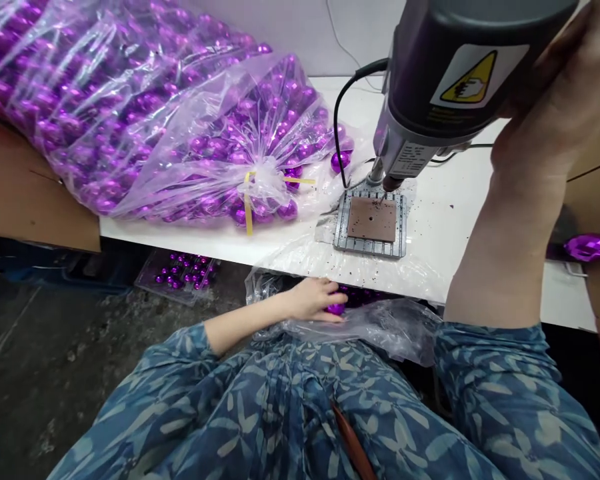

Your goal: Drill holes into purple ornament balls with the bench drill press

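Observation:
My left hand is at the table's front edge, over an open plastic bag, with its fingers round a shiny purple ball. More purple balls show dimly inside that bag. My right hand is raised at the upper right, against the far side of a black and grey drill press; its fingers are mostly hidden behind the machine. Below the drill head, a brown block with a small dark hole lies on the grey slotted base plate. No ball is on the block.
A large tied bag of purple balls covers the left of the white table. One loose ball sits behind the base. A clear tray of balls is below left. Another purple ball is far right. Cables run behind the drill.

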`<control>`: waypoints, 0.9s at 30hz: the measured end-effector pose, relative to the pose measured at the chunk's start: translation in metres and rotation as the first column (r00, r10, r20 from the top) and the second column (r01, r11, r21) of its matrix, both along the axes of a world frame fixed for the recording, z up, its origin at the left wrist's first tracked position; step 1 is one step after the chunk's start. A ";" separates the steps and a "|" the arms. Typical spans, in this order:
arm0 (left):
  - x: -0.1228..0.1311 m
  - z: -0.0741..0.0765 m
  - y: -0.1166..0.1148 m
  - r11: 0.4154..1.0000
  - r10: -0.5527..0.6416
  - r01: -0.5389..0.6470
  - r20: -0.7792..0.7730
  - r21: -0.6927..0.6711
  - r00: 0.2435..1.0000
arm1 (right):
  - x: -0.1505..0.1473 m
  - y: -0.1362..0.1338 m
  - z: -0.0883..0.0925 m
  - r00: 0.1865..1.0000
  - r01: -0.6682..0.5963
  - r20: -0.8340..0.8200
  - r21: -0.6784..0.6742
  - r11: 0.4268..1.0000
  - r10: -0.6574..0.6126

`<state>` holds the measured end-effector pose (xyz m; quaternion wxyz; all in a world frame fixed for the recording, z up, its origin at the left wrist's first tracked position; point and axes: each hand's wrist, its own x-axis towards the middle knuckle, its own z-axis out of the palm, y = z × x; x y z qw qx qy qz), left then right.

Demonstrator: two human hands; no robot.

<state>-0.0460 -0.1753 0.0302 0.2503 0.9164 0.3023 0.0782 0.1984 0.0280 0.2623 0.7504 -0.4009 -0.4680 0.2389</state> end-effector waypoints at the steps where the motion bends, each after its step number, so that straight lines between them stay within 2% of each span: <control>1: -0.005 -0.002 -0.011 0.995 -0.038 0.049 -0.131 0.084 0.991 | -0.001 -0.001 0.001 1.000 0.011 0.003 -0.020 1.000 -0.011; 3: -0.010 -0.004 -0.022 0.977 -0.039 0.095 -0.282 0.190 0.959 | -0.001 -0.001 0.002 0.999 0.034 0.017 -0.052 0.998 -0.033; 5: -0.013 -0.005 -0.021 0.975 -0.028 0.088 -0.279 0.202 0.960 | 0.001 0.002 0.000 0.999 0.035 0.027 -0.032 0.999 -0.034; 7: -0.014 -0.004 -0.007 0.983 -0.005 0.032 -0.146 0.180 0.989 | 0.004 0.006 -0.004 1.000 0.007 0.020 0.017 1.000 -0.007; 9: -0.015 0.000 0.021 0.984 0.080 -0.093 0.084 0.152 0.993 | 0.004 0.006 -0.006 1.000 -0.023 0.018 0.061 0.998 0.022; 11: -0.016 0.008 0.065 0.952 0.242 -0.284 0.287 0.112 0.927 | 0.003 0.002 -0.006 0.999 -0.045 0.013 0.084 0.995 0.044; 12: -0.016 0.013 0.091 0.919 0.332 -0.382 0.333 0.096 0.883 | 0.002 -0.001 -0.005 0.998 -0.059 0.017 0.095 0.994 0.058; 15: -0.015 0.028 0.180 0.798 0.531 -0.589 0.318 0.123 0.786 | -0.002 -0.009 -0.001 0.995 -0.098 0.046 0.129 0.987 0.093; 17: -0.011 0.032 0.236 0.764 0.588 -0.634 0.272 0.123 0.762 | -0.003 -0.011 0.000 0.993 -0.112 0.039 0.147 0.983 0.107; 19: -0.006 0.030 0.280 0.791 0.576 -0.609 0.259 0.065 0.776 | -0.003 -0.011 0.001 0.993 -0.118 0.021 0.157 0.980 0.116; 21: 0.000 0.024 0.308 0.838 0.527 -0.545 0.274 -0.010 0.805 | -0.001 -0.010 0.000 0.993 -0.116 0.024 0.167 0.979 0.114; 24: 0.005 0.015 0.322 0.850 0.521 -0.520 0.294 -0.089 0.801 | 0.000 -0.009 -0.003 0.994 -0.099 0.052 0.177 0.979 0.091; 27: 0.002 0.012 0.307 0.785 0.613 -0.604 0.305 -0.137 0.729 | 0.000 -0.011 -0.003 0.997 -0.063 0.044 0.143 0.988 0.057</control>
